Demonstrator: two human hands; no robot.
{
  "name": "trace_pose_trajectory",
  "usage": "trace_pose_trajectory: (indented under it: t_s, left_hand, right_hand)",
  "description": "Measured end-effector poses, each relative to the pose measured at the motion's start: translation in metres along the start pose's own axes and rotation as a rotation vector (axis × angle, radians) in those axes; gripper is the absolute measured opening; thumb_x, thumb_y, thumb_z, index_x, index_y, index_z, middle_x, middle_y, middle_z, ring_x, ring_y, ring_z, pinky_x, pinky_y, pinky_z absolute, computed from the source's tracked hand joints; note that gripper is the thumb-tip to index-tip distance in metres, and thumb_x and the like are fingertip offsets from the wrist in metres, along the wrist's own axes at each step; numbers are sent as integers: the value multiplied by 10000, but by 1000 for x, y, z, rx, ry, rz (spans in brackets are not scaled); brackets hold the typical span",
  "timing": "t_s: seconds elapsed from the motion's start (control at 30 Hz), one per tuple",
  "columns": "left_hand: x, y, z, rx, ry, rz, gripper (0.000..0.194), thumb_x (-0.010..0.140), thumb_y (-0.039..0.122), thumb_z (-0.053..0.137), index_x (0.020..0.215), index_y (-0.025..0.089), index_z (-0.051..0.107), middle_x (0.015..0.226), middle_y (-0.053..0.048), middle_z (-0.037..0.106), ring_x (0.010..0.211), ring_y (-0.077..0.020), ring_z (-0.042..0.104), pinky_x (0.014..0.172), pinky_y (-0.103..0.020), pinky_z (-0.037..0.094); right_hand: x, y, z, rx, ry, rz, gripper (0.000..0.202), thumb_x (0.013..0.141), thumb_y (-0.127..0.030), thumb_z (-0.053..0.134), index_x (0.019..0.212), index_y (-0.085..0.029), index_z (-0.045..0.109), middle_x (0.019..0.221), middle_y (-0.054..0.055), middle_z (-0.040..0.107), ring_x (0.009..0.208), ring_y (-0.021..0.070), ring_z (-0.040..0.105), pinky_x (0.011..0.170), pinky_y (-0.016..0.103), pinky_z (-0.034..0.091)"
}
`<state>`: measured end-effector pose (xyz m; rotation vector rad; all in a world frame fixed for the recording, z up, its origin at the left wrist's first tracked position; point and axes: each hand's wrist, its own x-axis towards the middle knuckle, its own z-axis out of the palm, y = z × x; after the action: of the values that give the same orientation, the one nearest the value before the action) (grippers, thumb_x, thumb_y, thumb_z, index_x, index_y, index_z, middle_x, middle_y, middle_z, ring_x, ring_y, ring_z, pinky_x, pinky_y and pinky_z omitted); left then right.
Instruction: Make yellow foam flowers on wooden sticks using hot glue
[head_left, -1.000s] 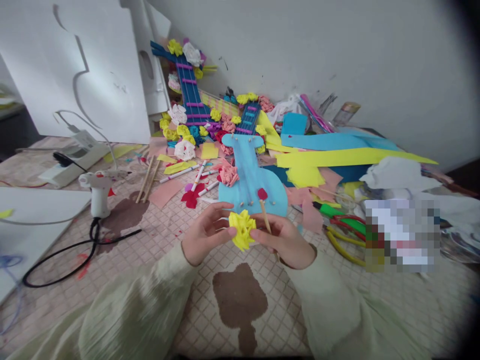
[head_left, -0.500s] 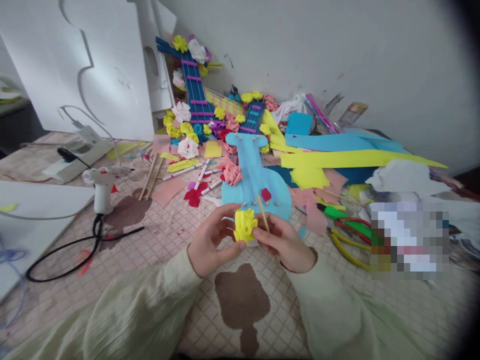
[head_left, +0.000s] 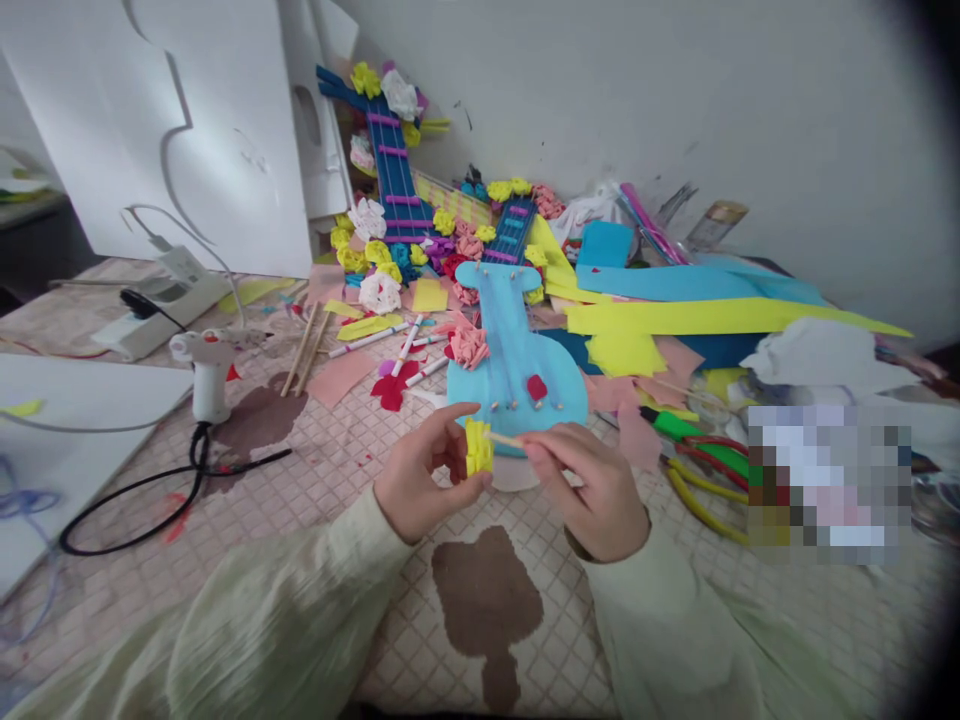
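Note:
Between its thumb and fingers, my left hand (head_left: 427, 475) holds a yellow crepe paper flower (head_left: 478, 448). A thin wooden stick (head_left: 506, 440) is pinched in my right hand (head_left: 592, 485), its tip touching or very near the flower's right side. Just beyond both hands lies a light blue guitar-shaped cutout (head_left: 517, 365) with small pegs and a red piece (head_left: 537, 387) on it. A pink paper flower (head_left: 469, 346) rests at its left edge.
A white glue gun (head_left: 210, 375) with a black cable stands at the left. Markers (head_left: 409, 345), wooden sticks (head_left: 304, 350) and paper flowers lie behind. Yellow-handled pliers (head_left: 701, 500) and crumpled white paper (head_left: 814, 360) are at the right.
My right hand has swung the stick from upright to nearly level, its tip now at the flower. The flower has turned sideways in my left hand.

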<state>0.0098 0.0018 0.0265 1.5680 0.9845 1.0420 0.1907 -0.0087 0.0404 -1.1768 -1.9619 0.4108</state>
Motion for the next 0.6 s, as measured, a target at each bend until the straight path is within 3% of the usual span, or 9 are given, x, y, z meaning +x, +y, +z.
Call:
trace_pose_trajectory:
  t_s: [0.2, 0.43, 0.6]
  left_hand:
    - [-1, -5, 0, 190, -22, 50, 569, 634, 137, 599, 1176, 181, 430, 698, 23, 465, 545, -78, 444, 501, -220, 433]
    - [-2, 0, 1, 232, -105, 91, 534, 628, 129, 590, 1146, 166, 466, 685, 18, 513, 574, -90, 467, 534, -221, 447]
    - [-3, 4, 2, 311, -106, 126, 502, 640, 120, 537, 1136, 161, 472, 740, -8, 547, 616, -105, 497, 576, -240, 468]
  right_hand:
    - [-1, 2, 4, -161, -13, -79, 154, 812, -218, 491, 799, -172, 637, 706, 56, 630, 691, 166, 547, 633, 294, 432]
    - [1, 4, 6, -56, -136, 100, 205, 780, -350, 531, 738, -170, 619, 630, 21, 580, 548, 113, 483, 522, 243, 381]
    - [1, 5, 8, -81, -164, 104, 220, 799, -337, 507, 703, -164, 603, 587, 6, 534, 556, 112, 467, 528, 237, 360]
